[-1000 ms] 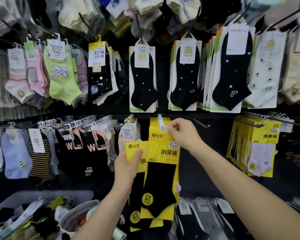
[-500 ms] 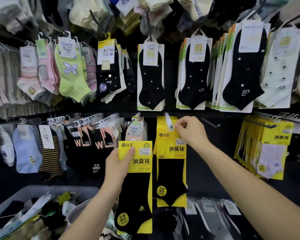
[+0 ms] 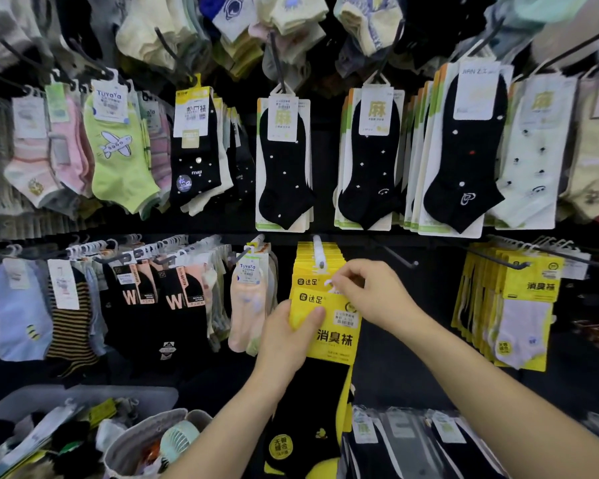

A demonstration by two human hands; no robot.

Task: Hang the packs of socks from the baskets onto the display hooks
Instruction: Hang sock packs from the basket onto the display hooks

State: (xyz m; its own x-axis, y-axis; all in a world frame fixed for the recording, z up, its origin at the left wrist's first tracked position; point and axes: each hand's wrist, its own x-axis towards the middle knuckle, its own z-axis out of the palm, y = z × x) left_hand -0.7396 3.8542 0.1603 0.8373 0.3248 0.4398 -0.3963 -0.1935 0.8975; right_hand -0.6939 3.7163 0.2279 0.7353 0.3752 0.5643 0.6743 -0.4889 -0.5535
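step: mid-hang, judged; yellow pack [image 3: 329,326] raised to hook [image 3: 318,252], not seated yet
pack location: just below centre, overlapping hung yellow stack [image 3: 312,271]; hook tip at its 12 o'clock
left hand [image 3: 284,340]: gripped pack header from 9 o'clock, thumb across front
right hand [image 3: 370,295]: pinched pack's top tab from 3 o'clock
next: needed tab hole lined up on hook tip, then slid back
text: "达足", "消臭袜" read on pack; "TuYaYa" on green sock pack [image 3: 118,150] at 10 o'clock; "麻" on black sock pack [image 3: 282,167] at 12
basket [image 3: 128,440]: sat at 7 o'clock, stock inside
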